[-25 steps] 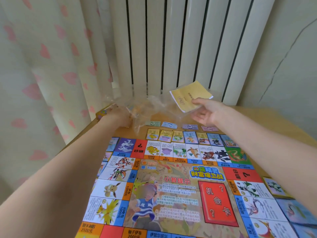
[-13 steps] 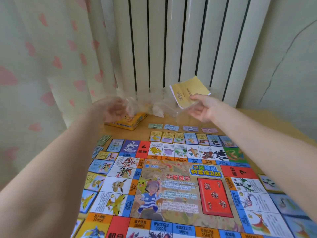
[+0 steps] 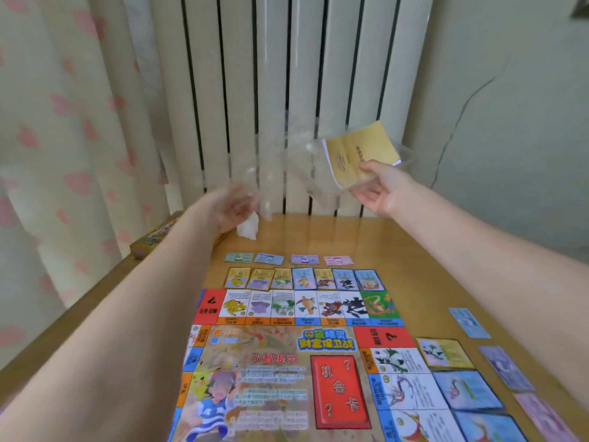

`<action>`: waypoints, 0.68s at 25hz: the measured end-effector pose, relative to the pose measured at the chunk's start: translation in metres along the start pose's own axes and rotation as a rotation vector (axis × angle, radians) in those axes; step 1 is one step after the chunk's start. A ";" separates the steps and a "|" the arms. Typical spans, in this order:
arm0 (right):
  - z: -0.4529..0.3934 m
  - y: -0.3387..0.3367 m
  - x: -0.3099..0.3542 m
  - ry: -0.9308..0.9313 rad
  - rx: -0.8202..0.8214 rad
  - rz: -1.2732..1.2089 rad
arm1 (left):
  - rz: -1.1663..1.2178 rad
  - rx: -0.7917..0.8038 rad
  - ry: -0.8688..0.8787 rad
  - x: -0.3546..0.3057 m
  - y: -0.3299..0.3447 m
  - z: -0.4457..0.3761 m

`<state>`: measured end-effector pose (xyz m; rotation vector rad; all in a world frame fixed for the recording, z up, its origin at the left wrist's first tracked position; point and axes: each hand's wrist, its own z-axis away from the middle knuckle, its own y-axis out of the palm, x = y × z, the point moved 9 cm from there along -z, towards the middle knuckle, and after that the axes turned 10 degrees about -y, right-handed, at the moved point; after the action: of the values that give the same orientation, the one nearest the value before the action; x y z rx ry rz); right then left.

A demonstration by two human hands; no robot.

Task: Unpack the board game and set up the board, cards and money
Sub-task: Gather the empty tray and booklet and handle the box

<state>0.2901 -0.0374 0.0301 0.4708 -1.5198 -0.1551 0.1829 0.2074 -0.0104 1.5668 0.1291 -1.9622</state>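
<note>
Right hand (image 3: 381, 189): thumb on top and fingers (image 3: 361, 199) beneath pinch the yellow leaflet (image 3: 360, 151) through the clear plastic bag (image 3: 302, 161), raised at the 1 o'clock position above the tabletop (image 3: 430, 250). Left hand (image 3: 231, 207): blurred; whether its fingers are curled on the bag's left end cannot be told. The bag spans between both hands. A white crumpled wrapper (image 3: 248, 229) lies on the tabletop just below the left hand. The game box (image 3: 153, 240) sits at 10 o'clock, partly behind the left forearm. The game board (image 3: 287, 362) lies flat at centre. A row of property cards (image 3: 301, 278) runs along its far edge; four money notes (image 3: 288, 259) lie beyond them. More cards (image 3: 468, 390) lie at 4 o'clock beside the board.
</note>
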 end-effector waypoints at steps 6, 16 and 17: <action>-0.007 -0.035 -0.072 0.173 -0.110 0.058 | -0.147 -0.243 0.004 0.021 -0.009 -0.022; 0.012 0.016 -0.083 0.161 0.027 0.071 | -1.410 -0.605 -0.115 0.027 -0.125 0.007; 0.013 0.023 -0.085 0.159 0.044 0.084 | -1.477 -0.593 -0.120 0.030 -0.130 0.006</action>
<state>0.2679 0.0133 -0.0400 0.4434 -1.3869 -0.0185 0.1077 0.2972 -0.0742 0.8824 2.0643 -2.5194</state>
